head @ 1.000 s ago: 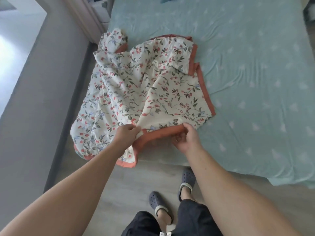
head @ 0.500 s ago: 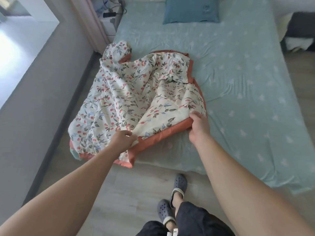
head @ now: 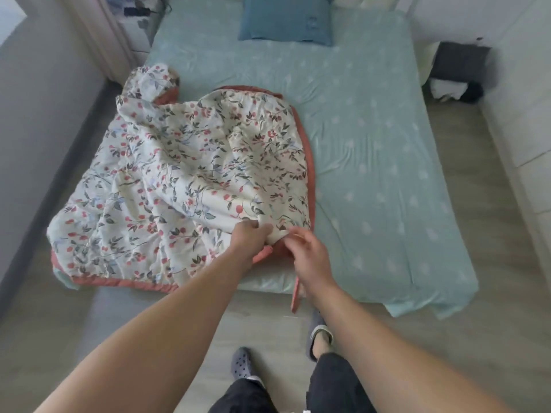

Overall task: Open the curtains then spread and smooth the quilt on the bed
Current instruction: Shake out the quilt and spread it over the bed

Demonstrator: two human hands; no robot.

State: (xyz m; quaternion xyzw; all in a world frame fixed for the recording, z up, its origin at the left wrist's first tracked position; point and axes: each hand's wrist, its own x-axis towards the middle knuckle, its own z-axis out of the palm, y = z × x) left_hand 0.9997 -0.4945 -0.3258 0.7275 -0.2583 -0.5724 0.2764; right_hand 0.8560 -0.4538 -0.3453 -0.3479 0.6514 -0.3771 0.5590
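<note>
1. The quilt (head: 190, 186), floral white with a coral border, lies bunched on the left half of the bed (head: 372, 162), its left edge hanging over the side toward the floor (head: 167, 317).
2. The left hand (head: 249, 239) grips a fold of the quilt near the foot of the bed, its fingers (head: 253, 225) clamped on the fabric.
3. The right hand (head: 310, 254) is just beside the left, blurred; its fingers (head: 293, 234) touch the same fold, but I cannot tell whether they are closed on it.
4. A strip of the coral border (head: 295, 296) hangs down below the right hand, over the foot of the bed.
5. The right half of the bed shows bare pale green sheet with a light pattern.
6. A blue pillow (head: 287, 20) lies at the head of the bed, well apart from the quilt.
7. The person stands at the foot of the bed in dark trousers and grey clogs (head: 241, 363).
8. A grey wall (head: 44, 99) runs along the left side, near the quilt's hanging edge.
</note>
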